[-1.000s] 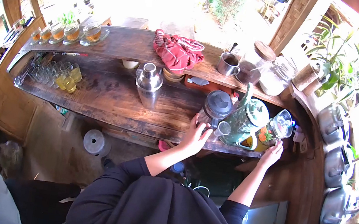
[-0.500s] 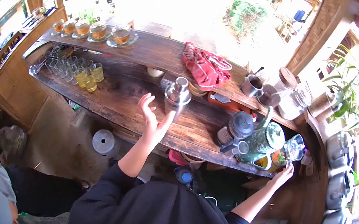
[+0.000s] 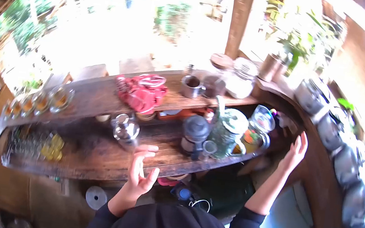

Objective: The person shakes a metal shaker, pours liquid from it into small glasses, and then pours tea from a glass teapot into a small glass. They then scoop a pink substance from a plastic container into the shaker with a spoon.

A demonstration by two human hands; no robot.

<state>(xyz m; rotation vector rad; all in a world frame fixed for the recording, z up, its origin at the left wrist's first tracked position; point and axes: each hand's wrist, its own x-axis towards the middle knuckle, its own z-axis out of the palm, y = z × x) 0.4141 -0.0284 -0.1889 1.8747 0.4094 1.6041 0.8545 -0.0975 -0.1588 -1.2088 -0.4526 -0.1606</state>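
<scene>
My left hand (image 3: 140, 175) is raised at the front edge of the wooden counter (image 3: 92, 155), fingers apart and holding nothing. A metal cocktail shaker (image 3: 125, 129) stands just beyond it. My right hand (image 3: 296, 153) hangs in the air at the counter's right end, open, its fingers stretched upward. Left of that hand are a clear glass vessel (image 3: 263, 120) and a green speckled enamel pot (image 3: 228, 132). A French press (image 3: 195, 132) with a dark lid stands beside the pot, and a small clear glass (image 3: 209, 148) is in front.
On the raised shelf lie a red cloth (image 3: 142, 93), a metal mug (image 3: 191, 86), lidded jars (image 3: 242, 78) and several cups of amber drink (image 3: 59, 97). Glasses with yellow liquid (image 3: 53, 147) stand at left. Metal pots (image 3: 311, 95) line the right wall.
The view has swung to the right. My right hand has come away from the counter's edge by the glass vessel and risen. My left hand sits lower, farther from the shaker.
</scene>
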